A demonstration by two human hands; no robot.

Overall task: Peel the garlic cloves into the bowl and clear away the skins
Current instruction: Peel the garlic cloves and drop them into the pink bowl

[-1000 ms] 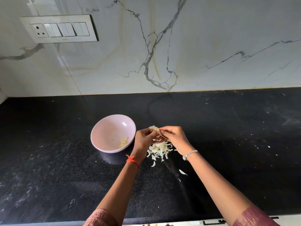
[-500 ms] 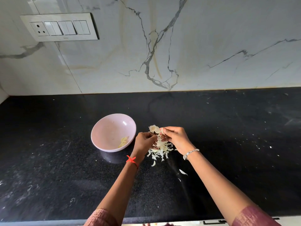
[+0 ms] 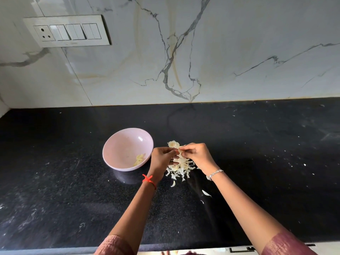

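Black counter point(image 3: 257, 153) wide rightward; left hand point(image 3: 161, 160), right hand point(image 3: 199, 156) grips pinch garlic point(image 3: 173, 144) over skins point(image 3: 181, 168); bowl point(image 3: 117, 142) just left.

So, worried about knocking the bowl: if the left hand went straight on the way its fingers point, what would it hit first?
Probably the garlic piece that the left hand holds with the right hand; the bowl sits off to the side. Depth is unclear.

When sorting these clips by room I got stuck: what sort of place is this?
Most likely a home kitchen: a black stone countertop, a marble-look wall with a switch panel, and a pink bowl holding peeled garlic cloves beside a pile of skins.
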